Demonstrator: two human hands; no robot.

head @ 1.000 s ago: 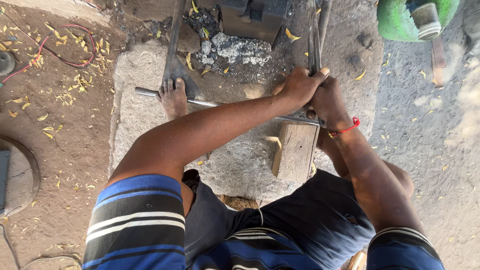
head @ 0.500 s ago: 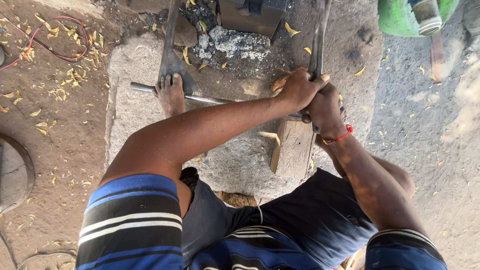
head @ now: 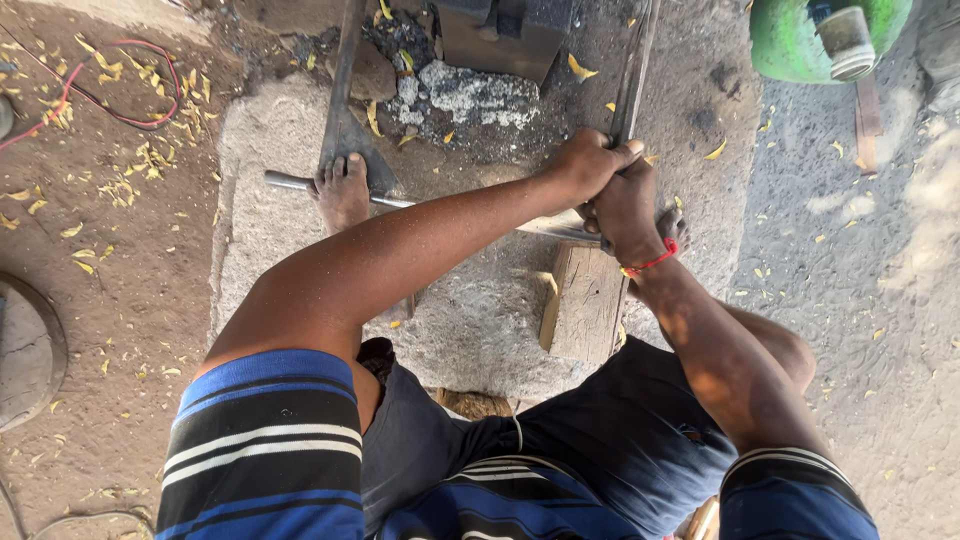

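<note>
Both hands gripped one dark metal bar [head: 632,75] above the stone slab [head: 480,310]: left hand [head: 585,165] wrapped higher, right hand [head: 625,210] just below it, touching. A rod [head: 290,183] lay under the left foot [head: 343,190].

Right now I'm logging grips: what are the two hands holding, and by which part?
Both the left hand and right hand clasp the near end of a long flat metal bar, one fist above the other.

Count: two hands [head: 605,185], two bare feet [head: 342,190], one wooden block [head: 585,300], one green cylinder [head: 825,35], one red cord [head: 110,85], two metal bars [head: 635,70].
</note>
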